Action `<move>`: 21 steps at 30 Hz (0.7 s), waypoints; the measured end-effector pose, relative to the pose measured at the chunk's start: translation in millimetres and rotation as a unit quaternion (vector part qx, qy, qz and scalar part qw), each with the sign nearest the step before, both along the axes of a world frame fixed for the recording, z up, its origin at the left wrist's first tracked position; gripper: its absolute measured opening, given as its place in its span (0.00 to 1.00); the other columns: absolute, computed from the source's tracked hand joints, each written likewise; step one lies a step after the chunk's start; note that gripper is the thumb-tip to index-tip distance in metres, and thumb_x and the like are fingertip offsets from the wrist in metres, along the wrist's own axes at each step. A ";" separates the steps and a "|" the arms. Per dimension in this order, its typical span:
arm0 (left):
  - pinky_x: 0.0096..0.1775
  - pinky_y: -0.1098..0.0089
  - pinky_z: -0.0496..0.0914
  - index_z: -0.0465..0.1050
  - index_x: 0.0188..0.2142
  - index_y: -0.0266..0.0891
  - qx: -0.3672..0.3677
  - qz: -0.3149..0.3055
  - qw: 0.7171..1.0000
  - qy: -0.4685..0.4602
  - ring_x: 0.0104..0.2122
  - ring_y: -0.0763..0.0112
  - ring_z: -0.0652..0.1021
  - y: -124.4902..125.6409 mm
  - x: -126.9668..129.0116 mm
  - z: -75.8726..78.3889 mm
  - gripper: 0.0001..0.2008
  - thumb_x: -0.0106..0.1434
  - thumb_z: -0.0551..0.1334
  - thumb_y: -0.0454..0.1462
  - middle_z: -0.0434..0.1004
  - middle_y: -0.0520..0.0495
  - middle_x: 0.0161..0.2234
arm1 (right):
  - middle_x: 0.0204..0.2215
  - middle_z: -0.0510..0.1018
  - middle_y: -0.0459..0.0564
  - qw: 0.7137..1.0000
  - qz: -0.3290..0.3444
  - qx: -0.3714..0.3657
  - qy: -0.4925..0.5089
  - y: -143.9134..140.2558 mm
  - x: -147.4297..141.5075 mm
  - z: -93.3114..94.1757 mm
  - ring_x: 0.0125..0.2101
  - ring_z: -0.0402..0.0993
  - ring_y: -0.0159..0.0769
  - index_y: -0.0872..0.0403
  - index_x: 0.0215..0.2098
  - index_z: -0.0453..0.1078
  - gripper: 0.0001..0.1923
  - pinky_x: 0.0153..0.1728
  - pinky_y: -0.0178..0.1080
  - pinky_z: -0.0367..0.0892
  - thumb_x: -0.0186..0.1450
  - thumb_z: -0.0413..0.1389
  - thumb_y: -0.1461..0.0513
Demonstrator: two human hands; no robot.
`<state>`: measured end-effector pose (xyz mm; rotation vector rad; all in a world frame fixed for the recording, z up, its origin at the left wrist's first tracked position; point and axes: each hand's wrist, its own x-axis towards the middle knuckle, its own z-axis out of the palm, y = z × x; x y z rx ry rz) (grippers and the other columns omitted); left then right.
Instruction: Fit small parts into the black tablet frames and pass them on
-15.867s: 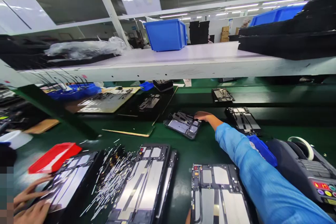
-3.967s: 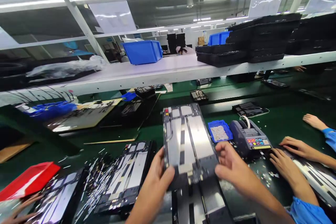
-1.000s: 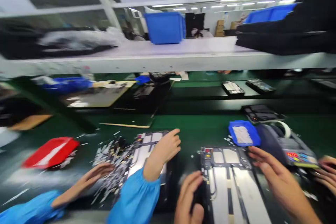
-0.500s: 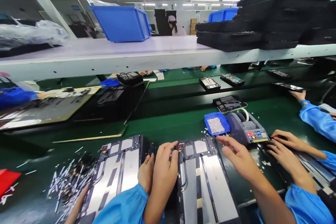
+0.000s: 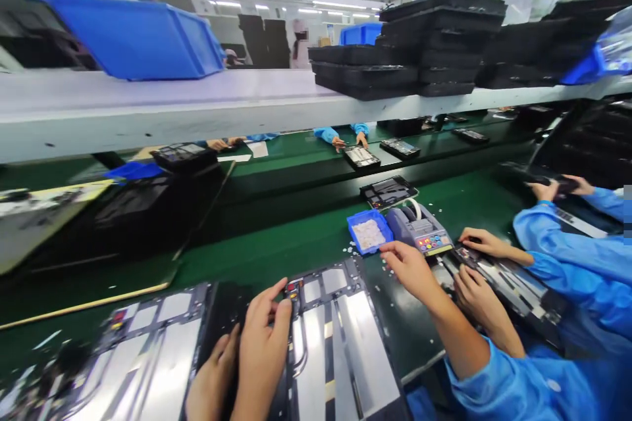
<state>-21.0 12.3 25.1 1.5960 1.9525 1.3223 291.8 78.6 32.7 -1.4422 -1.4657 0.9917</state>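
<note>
Left hand [image 5: 265,335] curls at corner of the device [image 5: 340,342] on the bench [image 5: 276,230], grip unclear; right hand [image 5: 411,270], loosely spread, is near the blue tray [image 5: 374,250], so brushing may spill it

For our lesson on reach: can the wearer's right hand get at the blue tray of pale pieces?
Probably yes: the right hand is right by the blue tray, and nothing visible stands between them.

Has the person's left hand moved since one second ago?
Yes, forward: judged against the open device between the hands, the left hand has moved up beside that device's far left corner.
</note>
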 end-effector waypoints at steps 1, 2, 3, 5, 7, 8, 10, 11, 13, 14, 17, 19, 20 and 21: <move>0.44 0.57 0.78 0.78 0.53 0.39 0.001 0.001 1.000 -0.001 0.38 0.60 0.79 -0.7 1.6 2.3 0.25 0.65 0.58 0.50 0.79 0.41 0.45 | 0.37 0.83 0.54 1.000 0.022 0.007 -0.001 -2.2 -7.8 0.3 0.33 0.78 0.41 0.57 0.49 0.76 0.20 0.29 0.37 0.69 0.68 0.53 0.53; 0.43 0.58 0.78 0.78 0.53 0.39 0.003 -0.003 1.000 -0.003 0.37 0.60 0.79 -1.2 3.0 5.0 0.24 0.65 0.58 0.49 0.79 0.41 0.45 | 0.40 0.83 0.54 0.999 0.034 0.023 -0.005 -3.9 -14.6 1.3 0.35 0.78 0.41 0.56 0.50 0.76 0.19 0.33 0.38 0.71 0.68 0.54 0.54; 0.43 0.58 0.78 0.78 0.53 0.39 0.005 -0.014 1.000 -0.004 0.39 0.60 0.80 -1.6 4.1 8.0 0.22 0.66 0.58 0.48 0.79 0.41 0.46 | 0.43 0.83 0.54 0.998 0.037 0.046 -0.010 -4.8 -20.2 3.4 0.37 0.78 0.40 0.56 0.50 0.77 0.19 0.38 0.40 0.71 0.68 0.54 0.54; 0.46 0.59 0.77 0.80 0.50 0.41 0.007 -0.046 0.999 0.003 0.44 0.59 0.80 -1.3 5.1 15.0 0.19 0.68 0.57 0.45 0.79 0.41 0.48 | 0.46 0.82 0.55 0.995 0.037 0.093 -0.023 -4.6 -28.0 10.3 0.40 0.78 0.41 0.55 0.51 0.77 0.18 0.44 0.41 0.71 0.69 0.54 0.55; 0.49 0.59 0.76 0.81 0.47 0.42 0.004 -0.076 0.997 0.024 0.47 0.59 0.80 0.0 4.8 22.6 0.16 0.69 0.57 0.43 0.79 0.42 0.47 | 0.47 0.82 0.55 0.992 0.045 0.118 -0.027 -3.4 -33.0 19.8 0.42 0.77 0.41 0.54 0.50 0.77 0.17 0.45 0.41 0.70 0.69 0.53 0.56; 0.49 0.58 0.76 0.81 0.45 0.43 0.004 -0.082 0.996 0.036 0.47 0.59 0.80 1.0 4.1 26.0 0.14 0.68 0.57 0.42 0.79 0.42 0.46 | 0.47 0.82 0.54 0.991 0.054 0.121 -0.029 -3.2 -35.3 24.9 0.42 0.77 0.41 0.53 0.50 0.78 0.16 0.45 0.41 0.70 0.69 0.53 0.56; 0.49 0.58 0.76 0.79 0.40 0.43 0.010 -0.082 0.995 0.062 0.45 0.59 0.80 3.4 1.6 31.5 0.11 0.67 0.58 0.40 0.80 0.43 0.44 | 0.48 0.82 0.54 0.989 0.071 0.124 -0.033 -3.9 -40.3 35.1 0.43 0.78 0.41 0.52 0.49 0.78 0.15 0.46 0.41 0.70 0.69 0.54 0.58; 0.49 0.58 0.75 0.78 0.38 0.43 0.014 -0.085 0.993 0.076 0.46 0.58 0.79 4.9 -0.2 33.4 0.09 0.66 0.59 0.40 0.80 0.43 0.43 | 0.48 0.82 0.53 0.988 0.079 0.127 -0.035 -4.6 -43.4 40.0 0.44 0.78 0.41 0.52 0.49 0.78 0.15 0.46 0.41 0.70 0.69 0.54 0.58; 0.50 0.57 0.75 0.76 0.35 0.44 0.022 -0.103 0.989 0.105 0.47 0.57 0.79 8.1 -5.1 35.7 0.08 0.66 0.59 0.40 0.80 0.44 0.43 | 0.47 0.83 0.52 0.983 0.101 0.143 -0.044 -6.0 -51.8 49.2 0.45 0.78 0.41 0.52 0.48 0.79 0.13 0.48 0.40 0.70 0.69 0.54 0.61; 0.50 0.56 0.74 0.76 0.35 0.44 0.024 -0.118 0.986 0.116 0.47 0.57 0.79 9.8 -8.1 36.3 0.08 0.66 0.58 0.40 0.81 0.44 0.43 | 0.46 0.83 0.52 0.980 0.117 0.153 -0.051 -6.5 -57.4 53.7 0.46 0.78 0.41 0.52 0.47 0.80 0.13 0.50 0.40 0.70 0.69 0.54 0.62; 0.46 0.58 0.76 0.76 0.36 0.46 0.043 -0.158 0.979 0.119 0.41 0.59 0.80 15.0 -18.7 37.3 0.09 0.67 0.57 0.42 0.82 0.46 0.38 | 0.44 0.85 0.50 0.966 0.185 0.164 -0.077 -6.3 -81.5 67.5 0.47 0.79 0.38 0.52 0.46 0.80 0.13 0.52 0.38 0.69 0.70 0.53 0.65; 0.43 0.58 0.77 0.76 0.35 0.47 0.074 -0.178 0.975 0.107 0.38 0.59 0.80 19.8 -26.9 35.7 0.10 0.67 0.57 0.45 0.81 0.47 0.36 | 0.45 0.85 0.48 0.954 0.247 0.143 -0.094 -2.8 -102.3 76.1 0.48 0.80 0.36 0.52 0.46 0.80 0.13 0.52 0.35 0.69 0.71 0.53 0.67; 0.43 0.57 0.77 0.76 0.34 0.49 0.093 -0.185 0.973 0.103 0.38 0.59 0.80 23.2 -31.3 33.3 0.10 0.66 0.58 0.46 0.81 0.48 0.36 | 0.45 0.85 0.47 0.944 0.285 0.130 -0.102 0.9 -112.7 79.6 0.48 0.80 0.36 0.52 0.46 0.80 0.12 0.52 0.34 0.69 0.71 0.54 0.66; 0.44 0.54 0.77 0.76 0.33 0.51 0.113 -0.186 0.971 0.102 0.39 0.57 0.80 27.4 -35.8 29.4 0.10 0.64 0.59 0.49 0.80 0.49 0.37 | 0.46 0.85 0.46 0.930 0.330 0.118 -0.111 5.9 -122.0 82.4 0.49 0.80 0.35 0.52 0.46 0.80 0.12 0.51 0.32 0.68 0.72 0.55 0.65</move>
